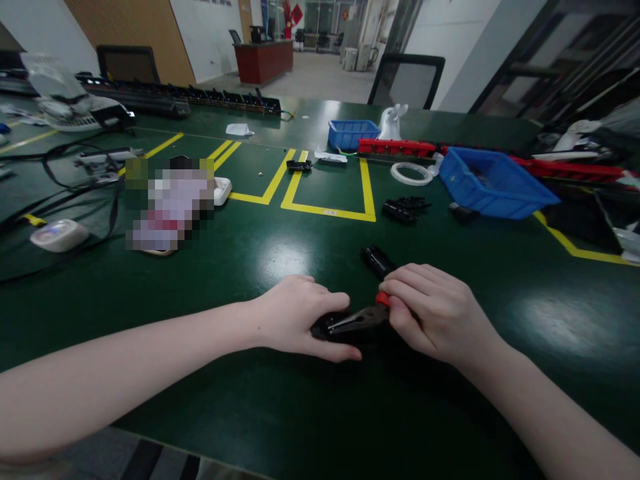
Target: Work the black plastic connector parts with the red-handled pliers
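Between the thumb and fingers of my left hand [300, 317] is a small black plastic part [321, 327], mostly hidden by the hand. My right hand [435, 310] is wrapped round the red handle of a pair of long-nose pliers [363, 321]. The plier jaws point left and lie against the black part; whether they grip it I cannot tell. Just beyond my right knuckles another black part [377, 261] lies on the green table [240, 393].
Farther right lie several black parts [403, 209], a white tape roll [411, 174] and a blue bin [495, 187]. A smaller blue bin [353, 133] stands behind. Leftward are a blurred-out phone [173, 207], a white case [223, 191] and black cables [113, 207].
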`<move>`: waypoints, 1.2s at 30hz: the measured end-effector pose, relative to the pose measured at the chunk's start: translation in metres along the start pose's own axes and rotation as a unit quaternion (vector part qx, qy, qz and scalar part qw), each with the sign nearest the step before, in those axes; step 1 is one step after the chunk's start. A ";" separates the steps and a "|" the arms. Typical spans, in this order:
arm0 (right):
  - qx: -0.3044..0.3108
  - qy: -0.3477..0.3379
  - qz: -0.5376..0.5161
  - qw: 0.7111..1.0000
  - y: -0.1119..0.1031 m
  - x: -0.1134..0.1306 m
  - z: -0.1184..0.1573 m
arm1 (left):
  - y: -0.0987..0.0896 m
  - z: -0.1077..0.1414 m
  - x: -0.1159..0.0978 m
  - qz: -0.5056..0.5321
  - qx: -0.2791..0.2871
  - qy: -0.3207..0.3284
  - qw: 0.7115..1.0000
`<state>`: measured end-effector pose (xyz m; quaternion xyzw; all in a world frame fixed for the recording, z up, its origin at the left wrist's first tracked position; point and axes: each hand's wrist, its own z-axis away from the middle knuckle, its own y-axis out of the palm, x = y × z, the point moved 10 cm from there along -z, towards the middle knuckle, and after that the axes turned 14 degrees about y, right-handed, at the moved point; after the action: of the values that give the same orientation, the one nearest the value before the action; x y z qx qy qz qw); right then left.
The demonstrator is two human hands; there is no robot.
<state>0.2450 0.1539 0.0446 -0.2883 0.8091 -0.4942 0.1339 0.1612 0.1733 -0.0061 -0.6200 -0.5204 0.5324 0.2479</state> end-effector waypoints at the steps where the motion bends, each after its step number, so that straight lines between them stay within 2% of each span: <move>1: -0.002 0.007 0.001 1.000 -0.001 -0.003 0.001 | -0.001 0.000 0.000 0.004 -0.003 -0.002 1.000; 14: 0.025 0.012 0.002 1.000 0.006 -0.009 0.001 | 0.005 -0.001 0.001 0.004 0.032 -0.004 0.999; 19: 0.036 0.011 0.000 0.999 0.007 -0.009 0.001 | 0.005 0.000 0.002 0.004 0.028 -0.006 1.000; 29: -0.019 0.014 0.014 1.000 -0.003 -0.010 0.003 | -0.002 0.002 0.006 0.083 -0.010 -0.031 0.996; 36: -0.029 0.026 -0.005 0.999 -0.007 -0.014 0.004 | -0.003 0.002 0.008 0.085 -0.018 -0.036 0.996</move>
<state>0.2607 0.1573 0.0480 -0.2830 0.8247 -0.4789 0.1017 0.1574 0.1807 -0.0072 -0.6468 -0.4835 0.5644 0.1714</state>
